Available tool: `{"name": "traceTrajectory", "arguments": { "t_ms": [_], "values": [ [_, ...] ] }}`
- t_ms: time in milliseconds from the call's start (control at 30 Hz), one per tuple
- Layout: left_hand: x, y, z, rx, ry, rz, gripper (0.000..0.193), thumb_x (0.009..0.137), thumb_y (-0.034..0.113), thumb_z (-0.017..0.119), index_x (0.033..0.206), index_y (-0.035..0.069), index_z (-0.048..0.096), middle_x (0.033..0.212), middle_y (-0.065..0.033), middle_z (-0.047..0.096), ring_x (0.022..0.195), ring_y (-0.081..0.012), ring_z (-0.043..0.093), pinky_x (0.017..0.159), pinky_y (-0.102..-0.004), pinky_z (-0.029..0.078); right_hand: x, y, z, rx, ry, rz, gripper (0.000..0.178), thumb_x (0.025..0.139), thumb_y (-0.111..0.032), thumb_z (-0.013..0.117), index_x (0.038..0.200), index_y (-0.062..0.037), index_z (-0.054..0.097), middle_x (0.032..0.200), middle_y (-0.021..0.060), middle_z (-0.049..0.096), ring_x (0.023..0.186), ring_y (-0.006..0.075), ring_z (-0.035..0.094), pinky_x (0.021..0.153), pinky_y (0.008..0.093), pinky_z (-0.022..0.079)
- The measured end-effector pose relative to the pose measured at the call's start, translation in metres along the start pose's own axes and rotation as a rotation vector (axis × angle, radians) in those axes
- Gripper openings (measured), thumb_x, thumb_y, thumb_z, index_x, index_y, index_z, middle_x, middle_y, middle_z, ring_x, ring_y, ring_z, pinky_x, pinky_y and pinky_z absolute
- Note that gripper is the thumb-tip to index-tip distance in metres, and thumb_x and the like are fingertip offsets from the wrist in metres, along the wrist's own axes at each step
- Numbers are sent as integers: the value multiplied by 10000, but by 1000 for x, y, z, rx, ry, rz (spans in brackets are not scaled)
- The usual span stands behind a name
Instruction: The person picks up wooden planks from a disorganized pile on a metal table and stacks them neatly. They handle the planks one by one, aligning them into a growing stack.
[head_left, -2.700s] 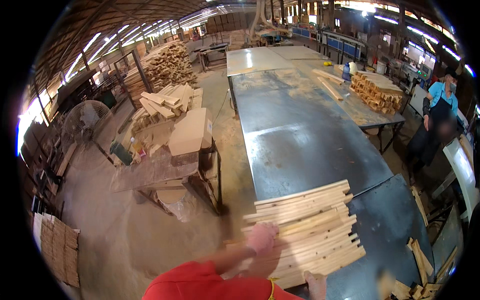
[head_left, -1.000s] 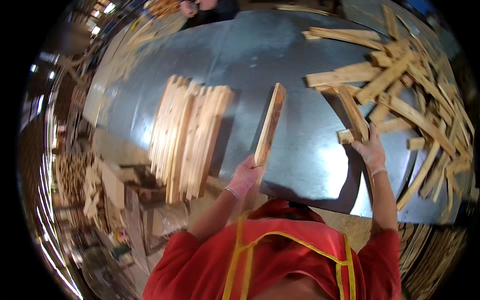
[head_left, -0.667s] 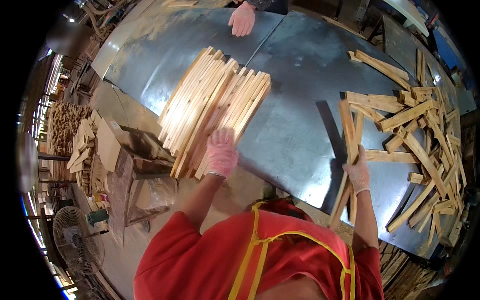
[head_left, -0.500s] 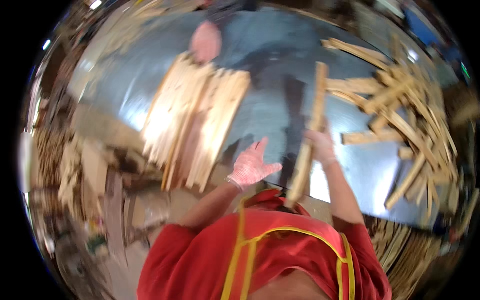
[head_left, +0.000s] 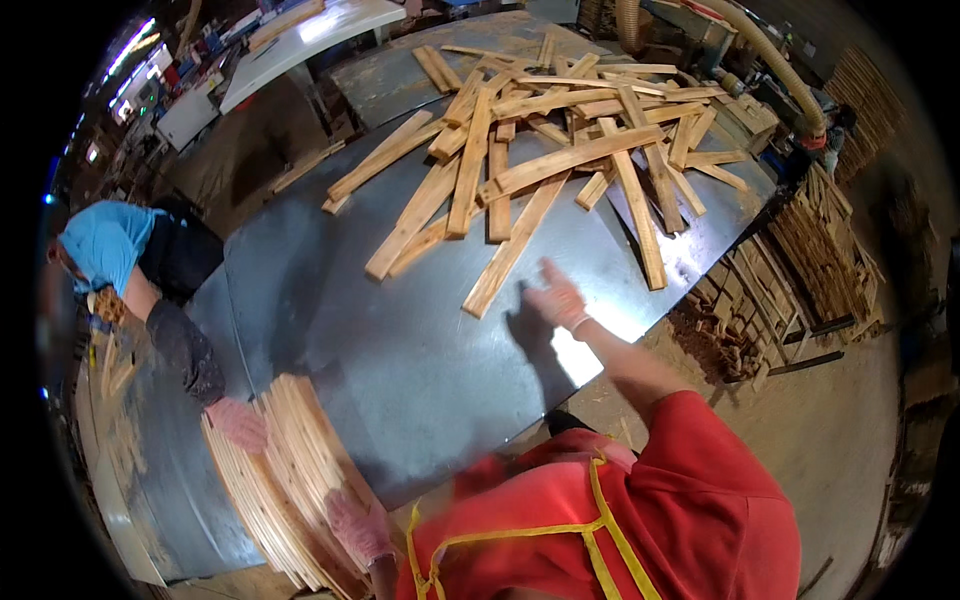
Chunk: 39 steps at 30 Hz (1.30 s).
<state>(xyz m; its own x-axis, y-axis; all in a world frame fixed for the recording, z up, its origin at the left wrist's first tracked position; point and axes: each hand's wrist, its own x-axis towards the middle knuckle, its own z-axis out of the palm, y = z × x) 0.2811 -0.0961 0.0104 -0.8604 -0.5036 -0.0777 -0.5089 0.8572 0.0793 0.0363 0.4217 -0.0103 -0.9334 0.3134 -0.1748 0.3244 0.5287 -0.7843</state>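
My left hand (head_left: 360, 525), in a pinkish work glove, lies with its fingers stretched out on the near right edge of a tight row of wooden strips (head_left: 300, 440). My right hand (head_left: 557, 298), gloved too, is open and holds nothing. It is above the grey metal tabletop (head_left: 400, 360), just short of a wooden strip (head_left: 515, 250) that sticks out of a loose heap of wooden strips (head_left: 570, 165). Another person's gloved hand (head_left: 238, 425) rests on the far left part of the row.
A co-worker in a blue top (head_left: 110, 245) leans over the table's left end. Stacked wood on a rack (head_left: 800, 250) stands beyond the right edge. A white table (head_left: 310, 45) and a ribbed hose (head_left: 775, 60) are at the back.
The view has turned right toward the heap. My right hand has let go of the wooden strip it held and now reaches forward; my left hand has come onto the row.
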Motion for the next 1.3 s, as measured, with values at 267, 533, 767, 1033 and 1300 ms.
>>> {"name": "traceTrajectory", "arguments": {
  "t_ms": [267, 533, 767, 1033, 1300],
  "values": [
    [26, 55, 12, 421, -148, -17, 920, 835, 378, 789, 1607, 78, 387, 1646, -204, 396, 1503, -422, 384, 1211, -532, 365, 93, 116, -198, -386, 462, 305, 643, 813, -256, 742, 1367, -22, 514, 1260, 305, 647, 1223, 448, 619, 1055, 507, 510],
    [-3, 283, 53, -153, -98, 639, 882, 806, 422, 845, 1518, 11, 525, 1534, -246, 555, 1448, -461, 480, 1230, -566, 353, -6, 31, -109, -113, -512, -152, 770, 824, -289, 703, 1527, -100, 454, 1269, 263, 694, 1214, 488, 636, 1081, 496, 500],
    [3, 430, 38, 7, -243, 867, 967, 761, 472, 869, 1551, 87, 465, 1472, -151, 533, 1413, -376, 476, 1179, -535, 379, 212, 28, -182, -737, 10, -441, 710, 800, -416, 800, 1428, -147, 606, 1374, 167, 625, 1337, 344, 579, 1082, 432, 475],
    [37, 425, 84, 92, -228, 871, 675, 868, 356, 785, 1450, 102, 557, 1202, -117, 663, 1147, -322, 649, 1012, -468, 506, 195, 16, -146, -565, -272, -240, 751, 805, -388, 793, 1469, -112, 577, 1268, 208, 703, 1215, 398, 665, 1030, 470, 533],
    [-27, 243, -12, -781, -846, 347, 305, 997, 189, 686, 1265, 44, 667, 1042, -108, 725, 1001, -201, 701, 824, -387, 549, 51, 19, -72, 655, -350, 169, 703, 986, -325, 712, 1537, 41, 470, 1299, 182, 700, 1155, 265, 662, 1036, 378, 509]
  ]
}}
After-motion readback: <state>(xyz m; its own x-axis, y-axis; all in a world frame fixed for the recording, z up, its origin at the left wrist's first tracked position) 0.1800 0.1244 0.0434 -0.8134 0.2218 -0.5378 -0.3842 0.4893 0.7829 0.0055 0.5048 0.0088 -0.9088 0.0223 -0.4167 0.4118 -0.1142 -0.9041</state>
